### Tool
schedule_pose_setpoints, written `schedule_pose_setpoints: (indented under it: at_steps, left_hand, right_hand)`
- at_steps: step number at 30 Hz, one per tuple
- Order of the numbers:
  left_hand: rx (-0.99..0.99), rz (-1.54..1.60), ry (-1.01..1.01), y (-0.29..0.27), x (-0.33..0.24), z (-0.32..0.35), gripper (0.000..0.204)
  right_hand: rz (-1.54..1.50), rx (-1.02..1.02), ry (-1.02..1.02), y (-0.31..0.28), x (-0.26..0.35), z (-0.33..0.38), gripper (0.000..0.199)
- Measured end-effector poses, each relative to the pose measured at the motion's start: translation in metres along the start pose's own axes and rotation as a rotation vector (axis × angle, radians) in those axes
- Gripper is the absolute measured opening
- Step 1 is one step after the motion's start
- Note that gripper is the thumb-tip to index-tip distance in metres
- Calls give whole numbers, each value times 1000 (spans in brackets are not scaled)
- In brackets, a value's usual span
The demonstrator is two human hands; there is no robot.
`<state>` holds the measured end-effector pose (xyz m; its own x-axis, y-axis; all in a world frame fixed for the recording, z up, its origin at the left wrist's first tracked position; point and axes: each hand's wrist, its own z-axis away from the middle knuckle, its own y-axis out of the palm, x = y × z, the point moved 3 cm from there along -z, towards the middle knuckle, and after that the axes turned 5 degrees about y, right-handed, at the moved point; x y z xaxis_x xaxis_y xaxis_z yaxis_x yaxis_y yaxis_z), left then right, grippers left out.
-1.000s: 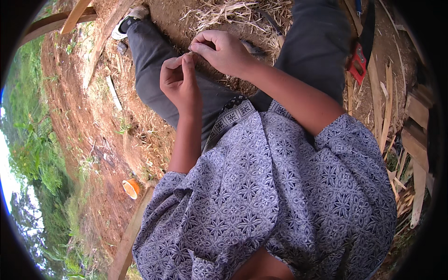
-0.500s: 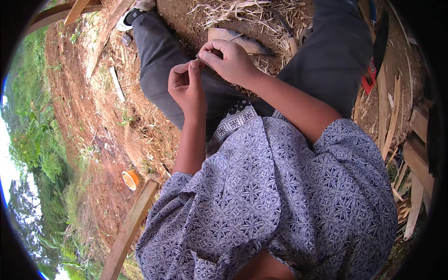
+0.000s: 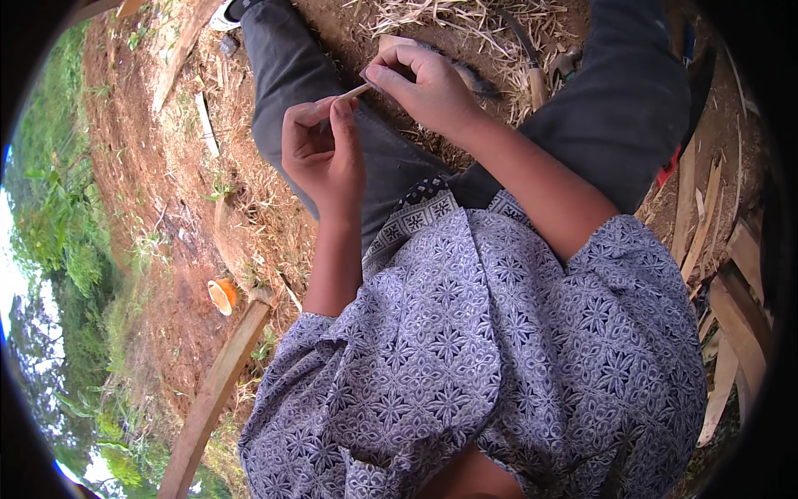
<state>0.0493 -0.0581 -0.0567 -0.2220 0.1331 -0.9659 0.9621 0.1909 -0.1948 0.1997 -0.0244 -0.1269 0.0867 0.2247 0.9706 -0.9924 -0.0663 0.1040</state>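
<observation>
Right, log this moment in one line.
left hand: pinching pale stick; right hand: fingertips at its other end; orange container: on ground, left

Bare reddish soil (image 3: 125, 166), pale wood scraps (image 3: 432, 12), timber (image 3: 213, 387) and green foliage (image 3: 50, 241) show an outdoor woodworking spot.

stick (image 3: 357, 91) ends: hidden in left hand (image 3: 326, 150), right hand (image 3: 428, 90) | shoe (image 3: 222, 18): cut by top edge | red handle (image 3: 667, 169): mostly behind leg (image 3: 619, 108)

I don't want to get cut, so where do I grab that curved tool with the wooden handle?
Probably best by its straight wooden handle, coming from the patterned shirt's side: the handle points that way, while the dark, curved, blade-like part points away, beside pale shavings.
</observation>
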Motion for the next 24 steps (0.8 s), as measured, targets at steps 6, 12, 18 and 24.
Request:
schedule_pose_setpoints:
  at_steps: [6,12,18,24]
  left_hand:
    - [24,157,-28,8,5,1,7]
    - [27,147,-9,6,8,4,8]
    - [31,128,-23,10,-1,7,9]
    - [32,102,-49,4,1,9,10]
  right_hand:
    - [-92,-110,-135,8,28,20,16]
    - [-106,-130,-80,12,21,25,14]
    - [-189,-93,114,17,-2,25,15]
    - [-55,-82,73,12,-16,19,14]
